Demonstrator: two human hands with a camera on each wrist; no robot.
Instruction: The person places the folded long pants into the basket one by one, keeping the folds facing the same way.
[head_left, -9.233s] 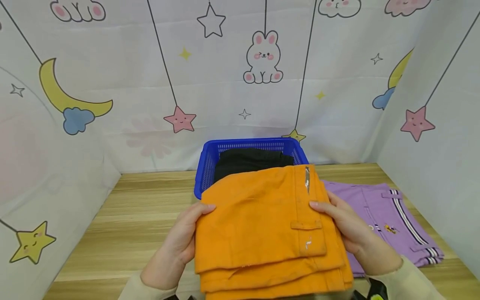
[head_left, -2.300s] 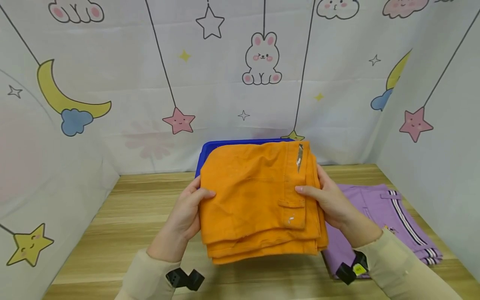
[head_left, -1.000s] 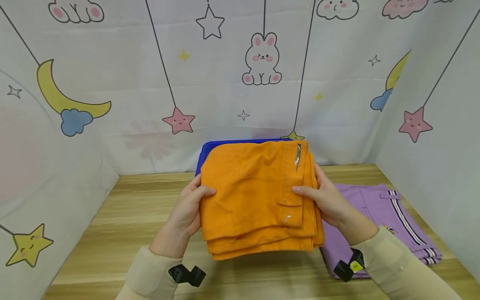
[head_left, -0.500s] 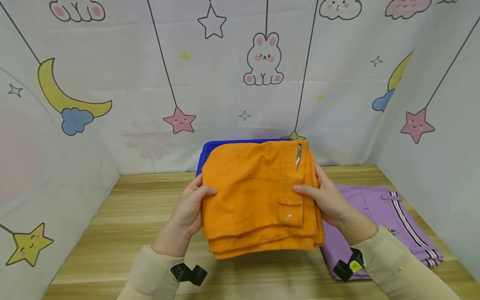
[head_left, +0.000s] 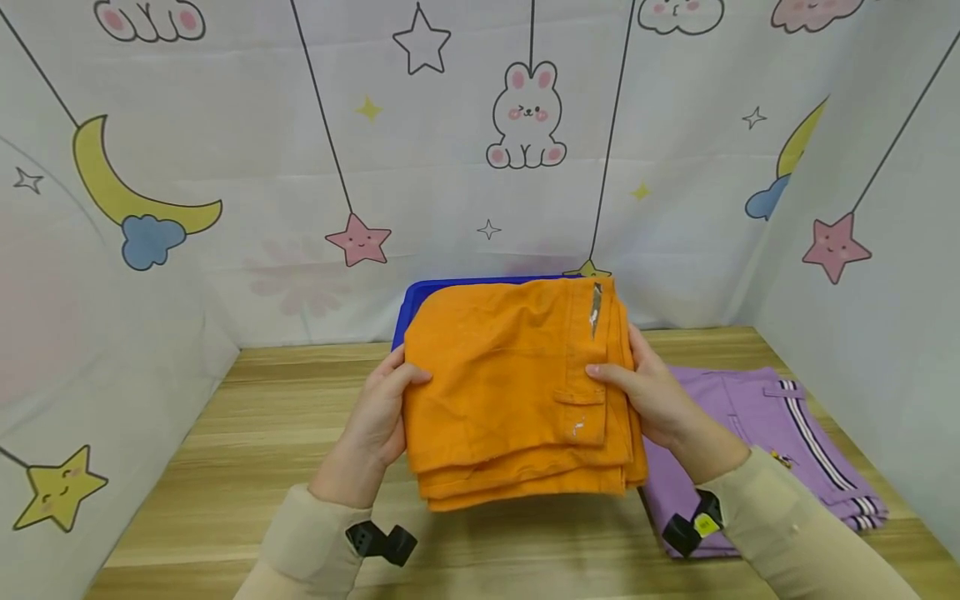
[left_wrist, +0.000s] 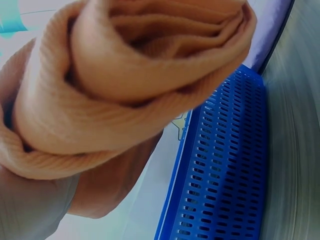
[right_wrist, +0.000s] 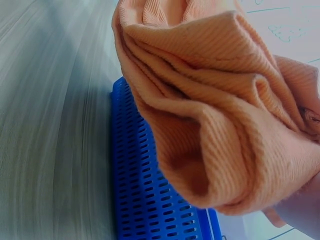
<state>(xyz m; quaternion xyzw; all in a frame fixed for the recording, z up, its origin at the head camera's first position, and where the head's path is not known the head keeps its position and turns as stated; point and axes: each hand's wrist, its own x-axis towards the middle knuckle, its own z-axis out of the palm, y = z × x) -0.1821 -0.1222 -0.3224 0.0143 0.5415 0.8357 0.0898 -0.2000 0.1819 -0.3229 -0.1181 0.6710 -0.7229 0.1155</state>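
Folded orange trousers (head_left: 502, 383), several layers thick, are held up above the table in the head view. My left hand (head_left: 378, 408) grips their left edge, thumb on top and fingers behind. On the right edge my right hand (head_left: 652, 392) grips them the same way. Behind the trousers stands a blue plastic basket (head_left: 411, 317), mostly hidden by them; its slotted wall shows in both wrist views. The trousers' folded layers (left_wrist: 125, 80) fill much of the left wrist view, and their ribbed folds (right_wrist: 220, 110) much of the right wrist view.
Folded purple trousers (head_left: 765, 442) with striped trim lie on the wooden table (head_left: 285, 417) at the right, partly under my right forearm. A white patterned cloth (head_left: 450, 167) hangs behind and along both sides. Black wrist devices (head_left: 382, 543) sit at both cuffs.
Since the oldest frame, both hands have carried the orange trousers forward, now covering the basket's opening and the black cloth seen inside it. Over the last second they have risen only slightly.
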